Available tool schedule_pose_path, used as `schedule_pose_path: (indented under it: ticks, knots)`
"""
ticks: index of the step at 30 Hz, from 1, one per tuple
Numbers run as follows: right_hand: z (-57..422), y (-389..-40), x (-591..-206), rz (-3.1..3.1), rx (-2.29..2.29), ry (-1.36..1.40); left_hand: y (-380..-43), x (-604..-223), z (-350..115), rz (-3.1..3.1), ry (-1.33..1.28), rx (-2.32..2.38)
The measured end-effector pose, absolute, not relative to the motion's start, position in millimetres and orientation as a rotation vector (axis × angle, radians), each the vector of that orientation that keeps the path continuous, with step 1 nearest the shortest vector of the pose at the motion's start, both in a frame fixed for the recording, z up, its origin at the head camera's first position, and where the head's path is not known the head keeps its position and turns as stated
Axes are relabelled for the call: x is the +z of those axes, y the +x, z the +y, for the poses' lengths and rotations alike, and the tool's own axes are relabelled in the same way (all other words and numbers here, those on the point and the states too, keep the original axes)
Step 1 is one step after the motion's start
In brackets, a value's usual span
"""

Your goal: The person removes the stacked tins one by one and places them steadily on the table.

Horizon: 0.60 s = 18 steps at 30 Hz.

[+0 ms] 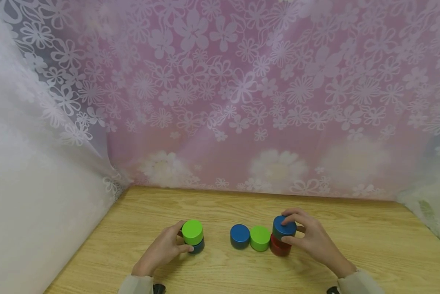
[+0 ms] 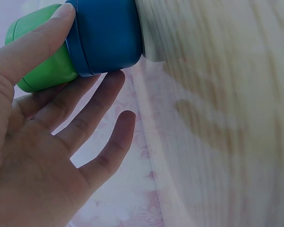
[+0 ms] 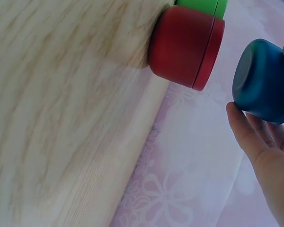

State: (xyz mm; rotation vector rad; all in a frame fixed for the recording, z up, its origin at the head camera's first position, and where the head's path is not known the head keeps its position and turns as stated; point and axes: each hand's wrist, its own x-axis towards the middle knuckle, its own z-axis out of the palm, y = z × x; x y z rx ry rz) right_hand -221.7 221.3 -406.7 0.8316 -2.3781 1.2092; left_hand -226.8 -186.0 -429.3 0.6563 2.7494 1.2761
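On the left, my left hand (image 1: 164,247) grips a two-high stack of round lidded tins, a green tin (image 1: 192,232) on top of a blue tin (image 1: 198,246). Its thumb lies at the seam between the two, and the fingers reach around the far side. My right hand (image 1: 313,237) holds another blue tin (image 3: 262,80) by its sides between thumb and fingers. That tin hangs above a red tin (image 3: 184,47), with a gap between them in the right wrist view. The red tin stands upright on the table.
Left of the red tin, a second green tin (image 1: 260,238) and a further blue tin (image 1: 240,236) stand in a row with it. The wood-grain table (image 1: 212,269) ends at a pink flowered curtain (image 1: 220,122) behind, with pale cloth (image 1: 32,175) at the left.
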Motion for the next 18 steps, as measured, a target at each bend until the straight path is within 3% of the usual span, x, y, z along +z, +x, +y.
schedule_pose_path:
  ticks: [18]
  knots:
    - [233.7,-221.5,-411.8,-2.373,1.144,0.828,-226.5,-428.1,-185.5,2.734,0.655,1.278]
